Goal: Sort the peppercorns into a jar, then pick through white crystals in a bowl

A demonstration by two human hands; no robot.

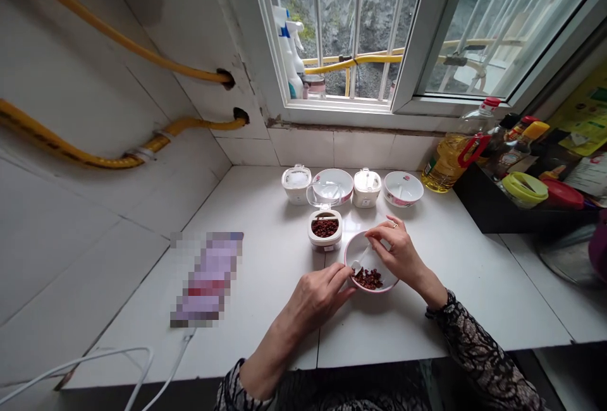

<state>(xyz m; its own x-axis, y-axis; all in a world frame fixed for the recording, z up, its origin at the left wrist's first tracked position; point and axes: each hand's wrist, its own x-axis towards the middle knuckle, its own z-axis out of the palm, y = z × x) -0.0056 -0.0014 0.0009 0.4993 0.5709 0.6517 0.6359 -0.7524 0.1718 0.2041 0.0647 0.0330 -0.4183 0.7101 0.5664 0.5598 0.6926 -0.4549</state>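
Observation:
A white bowl with a pink rim (372, 291) stands near the counter's front, dark red dried spice (369, 279) in its bottom. My right hand (394, 251) pinches the handle of a small white spoon (363, 258), whose head is inside the bowl at its left side. At the bowl's left rim, my left hand (320, 295) holds the edge with its fingers. Just behind and to the left sits an open square jar (325, 232) of the same red spice, its clear lid raised.
Two lidded white jars (296, 186) (367, 189) and two floral bowls (333, 187) (403, 190) line the back. An oil bottle (445, 161) and a black condiment box (488, 205) stand right. A blurred phone (207, 278) with a white cable (177, 367) lies left.

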